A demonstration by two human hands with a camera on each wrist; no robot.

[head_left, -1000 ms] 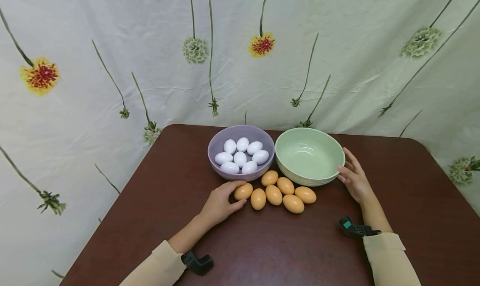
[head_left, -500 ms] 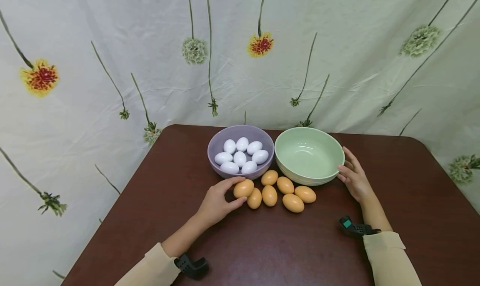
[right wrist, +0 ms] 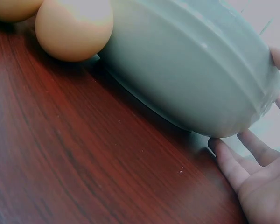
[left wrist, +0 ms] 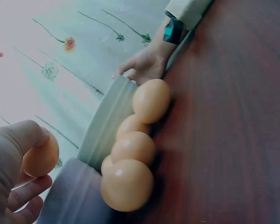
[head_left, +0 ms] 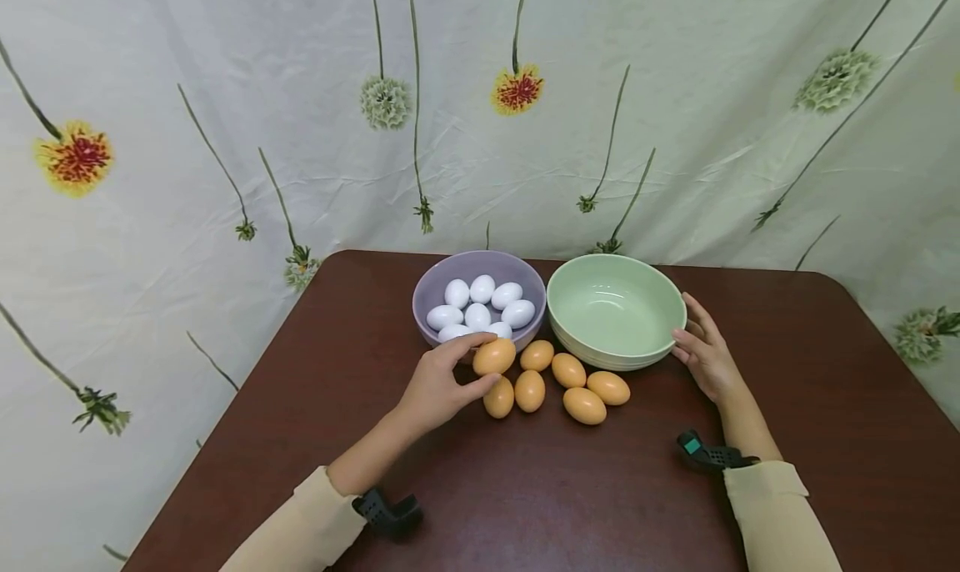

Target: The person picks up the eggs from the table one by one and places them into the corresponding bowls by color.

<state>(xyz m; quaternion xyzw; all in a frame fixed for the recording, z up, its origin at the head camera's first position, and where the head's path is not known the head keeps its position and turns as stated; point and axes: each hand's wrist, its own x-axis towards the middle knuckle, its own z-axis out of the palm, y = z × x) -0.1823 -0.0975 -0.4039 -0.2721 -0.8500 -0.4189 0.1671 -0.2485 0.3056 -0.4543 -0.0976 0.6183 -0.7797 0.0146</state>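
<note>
My left hand (head_left: pixel 438 388) pinches a brown egg (head_left: pixel 494 358) between thumb and fingers, raised off the table in front of the purple bowl (head_left: pixel 427 293). In the left wrist view the held egg (left wrist: pixel 43 156) shows beyond the thumb. White eggs (head_left: pixel 477 317) lie inside the purple bowl; the front ones are partly hidden by the left hand and its egg. My right hand (head_left: pixel 707 355) rests its spread fingertips against the right side of the green bowl (head_left: pixel 615 305). Several brown eggs (head_left: pixel 584 406) lie on the table before the two bowls.
The bowls stand side by side near the far edge of the dark red-brown table (head_left: pixel 540 505). Behind them hangs a pale cloth (head_left: pixel 315 72) with printed flowers. Brown eggs (right wrist: pixel 74 28) sit close to the green bowl's foot.
My left hand has lifted the brown egg off the table and up towards the purple bowl's front rim. Two nearby brown eggs have shifted left. The right hand stays at the green bowl.
</note>
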